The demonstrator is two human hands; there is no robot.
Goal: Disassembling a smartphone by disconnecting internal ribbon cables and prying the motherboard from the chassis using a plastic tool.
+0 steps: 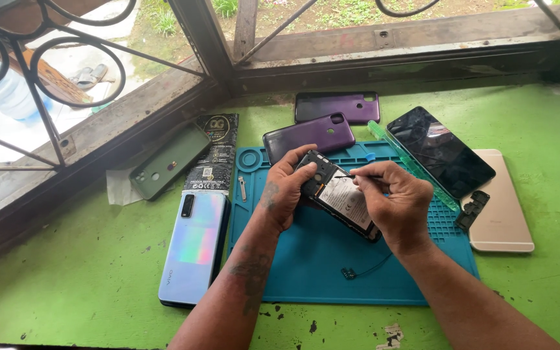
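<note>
Your right hand (396, 207) fingers pinch shut on a thin dark tool (358, 176), tip at the upper part of the opened phone (338, 194), centre of frame. Left hand (286, 188) fingers wrap the phone's top edge, clamped, tilting it above the blue mat (319, 272).

Judgement: phone is light, rigid, fragile with its back off; exposed battery and board dislike pressure. Grip by the frame edges only.

Around: purple back cover (309, 135) above, loose flex cable (358, 271) below, iridescent phone (194, 249) at left.

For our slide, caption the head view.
Left hand steadies an opened phone while right hand probes it with a thin tool.
</note>
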